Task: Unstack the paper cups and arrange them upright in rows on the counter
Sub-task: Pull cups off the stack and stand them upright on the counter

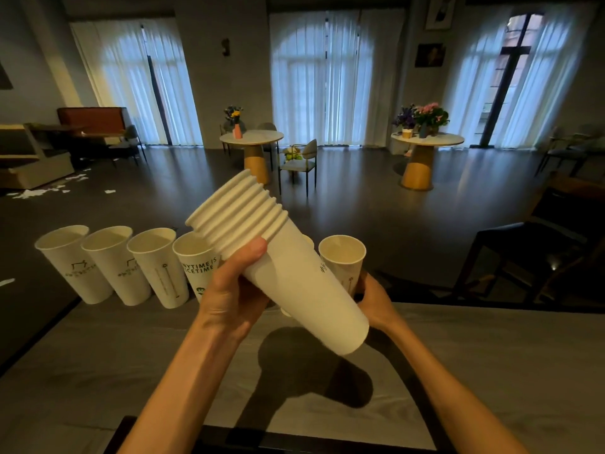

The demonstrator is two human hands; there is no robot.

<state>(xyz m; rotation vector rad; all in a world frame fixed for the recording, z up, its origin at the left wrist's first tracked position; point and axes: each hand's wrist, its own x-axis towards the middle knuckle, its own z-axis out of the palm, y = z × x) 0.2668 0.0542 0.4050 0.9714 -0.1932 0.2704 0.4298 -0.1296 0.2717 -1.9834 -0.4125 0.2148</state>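
Left hand (pixel 234 294) was wrapped around the stack (pixel 284 273) mid-body, thumb up near the rims. Right hand (pixel 373 303) sat behind the stack's base at 3 o'clock, fingers mostly hidden, so can't tell its grip. Stack was held over the counter (pixel 458 348), tilted, rims toward 11 o'clock. Likely light, thin-walled, crushable; nested cups probably stick, so pinch the top rim and hold the body loosely. White paper, about seven rolled rims showing. Four cups upright in a row (pixel 127 267) at 9 o'clock, one cup (pixel 342 257) at 2 o'clock
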